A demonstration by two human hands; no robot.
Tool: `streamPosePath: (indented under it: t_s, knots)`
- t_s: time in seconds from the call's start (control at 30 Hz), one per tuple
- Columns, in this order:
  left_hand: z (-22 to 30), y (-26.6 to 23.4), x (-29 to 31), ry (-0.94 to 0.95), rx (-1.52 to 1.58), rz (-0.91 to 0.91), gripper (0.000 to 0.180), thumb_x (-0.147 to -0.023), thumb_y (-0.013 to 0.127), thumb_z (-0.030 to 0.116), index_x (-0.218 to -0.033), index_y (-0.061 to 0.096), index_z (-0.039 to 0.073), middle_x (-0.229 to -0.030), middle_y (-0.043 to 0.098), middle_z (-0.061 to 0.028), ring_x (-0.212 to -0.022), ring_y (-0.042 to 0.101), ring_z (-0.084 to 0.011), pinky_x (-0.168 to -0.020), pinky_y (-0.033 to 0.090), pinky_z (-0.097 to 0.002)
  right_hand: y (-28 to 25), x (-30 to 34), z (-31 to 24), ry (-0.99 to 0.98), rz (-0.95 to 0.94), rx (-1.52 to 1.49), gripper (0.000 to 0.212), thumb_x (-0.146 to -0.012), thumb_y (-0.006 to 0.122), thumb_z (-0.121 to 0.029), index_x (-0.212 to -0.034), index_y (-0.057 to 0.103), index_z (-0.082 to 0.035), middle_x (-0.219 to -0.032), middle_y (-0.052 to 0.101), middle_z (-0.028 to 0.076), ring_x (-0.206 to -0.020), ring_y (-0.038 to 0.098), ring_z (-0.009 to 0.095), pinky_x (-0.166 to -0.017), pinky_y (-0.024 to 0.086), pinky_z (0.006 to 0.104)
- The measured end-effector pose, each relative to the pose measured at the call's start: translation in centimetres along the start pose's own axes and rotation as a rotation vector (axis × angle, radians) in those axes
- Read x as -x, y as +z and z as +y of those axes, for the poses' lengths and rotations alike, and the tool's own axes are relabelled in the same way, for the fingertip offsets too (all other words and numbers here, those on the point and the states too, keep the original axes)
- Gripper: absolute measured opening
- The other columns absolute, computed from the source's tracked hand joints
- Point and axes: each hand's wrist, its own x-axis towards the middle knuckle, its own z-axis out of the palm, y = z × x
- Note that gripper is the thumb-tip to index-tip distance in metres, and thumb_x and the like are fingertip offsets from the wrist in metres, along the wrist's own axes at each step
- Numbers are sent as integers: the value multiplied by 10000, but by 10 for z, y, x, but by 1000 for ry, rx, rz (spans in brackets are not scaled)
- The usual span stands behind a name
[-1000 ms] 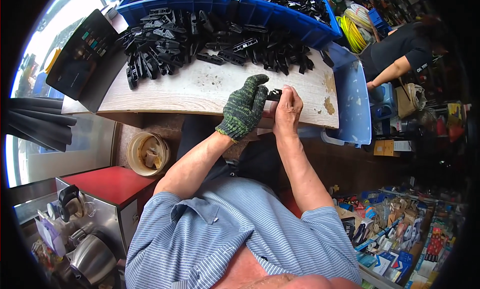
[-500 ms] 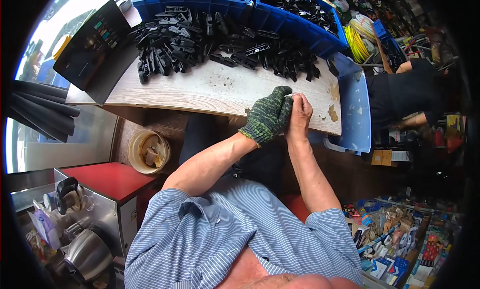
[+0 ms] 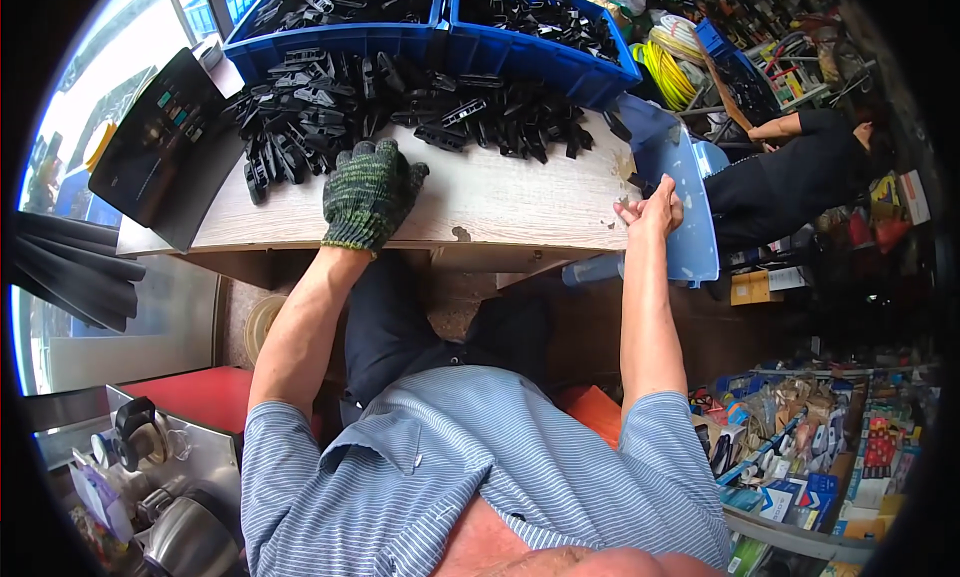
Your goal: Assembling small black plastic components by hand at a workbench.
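My left hand point(image 3: 370, 195), in a green-and-black knitted glove, lies palm down at the near edge of a pile of black plastic clip-like parts point(image 3: 300, 112). Its fingers are stretched toward the pile with the thumb out to the side, and no part shows in them. Bare, my right hand point(image 3: 655, 212) is over the table's right end, beside the wall of a light blue bin point(image 3: 690, 232). Its fingers are apart. A small dark piece point(image 3: 637, 180) shows just beyond the fingertips; whether it touches them is unclear.
Two blue crates point(image 3: 545, 62) of black parts stand behind the pile on the pale wooden table point(image 3: 520, 197). A dark open laptop-like device point(image 3: 160, 142) is at left. Past the bin, another person in black point(image 3: 790, 182) works. A tub point(image 3: 262, 327) sits on the floor.
My hands, close together over the table's front edge before, have parted. The left has moved left to the pile, the right to the right beside the bin. The view has shifted slightly.
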Motion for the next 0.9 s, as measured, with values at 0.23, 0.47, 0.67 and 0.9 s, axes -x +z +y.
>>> streamPosePath:
  t_s: [0.23,0.47,0.67,0.9]
  knots:
    - [-1,21,14,246,191,170,196,-909,637,224,-1046,671,88,-897,672,-118,-849,640,-340,-780,513,-479,33,19,17,51,-355,316,366,-813,794,-303,-973,601,-36,-556,429,16,-401,430,137,-462,568,378]
    - [2,16,4,243,79,132,160,-903,656,273,-962,702,131,-907,656,-103,-877,602,-352,-754,504,-466,68,35,18,-235,-345,758,380,-730,849,-338,-851,625,-55,-672,559,46,-464,501,151,-398,486,307]
    - [19,20,-2,281,129,148,228,-887,676,312,-1001,705,117,-921,652,-110,-877,602,-351,-779,490,-471,75,32,17,-396,-347,957,362,-759,780,-394,-805,693,-46,-705,656,78,-540,614,194,-437,527,314]
    - [25,9,6,254,214,359,325,-841,753,288,-1064,700,58,-1030,700,-151,-939,633,-337,-811,503,-455,66,31,20,-192,-328,713,379,-772,738,-350,-928,692,-7,-727,635,99,-566,622,215,-411,534,338]
